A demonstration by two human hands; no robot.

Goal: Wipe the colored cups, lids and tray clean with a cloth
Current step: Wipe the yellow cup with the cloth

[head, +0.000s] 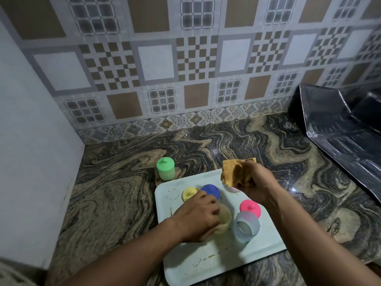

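Observation:
A pale tray (198, 263) with yellowish smears lies on the counter. On it my left hand (195, 217) grips a yellow cup (224, 220). My right hand (253, 182) holds a crumpled yellow-brown cloth (233, 172) above the tray's far edge. A yellow lid (188, 194), a blue lid (211, 190), a pink lid (250, 208) and a translucent blue cup (246, 226) lying on its side are on the tray. A pink-white thing (233, 189) peeks out under the cloth. A green cup with its lid (165, 168) stands off the tray, at the back left.
The swirled marble counter (123, 182) runs to a tiled wall (185, 79) behind and a plain white wall (31, 141) on the left. A dark foil-covered stove part (340, 131) stands at the right.

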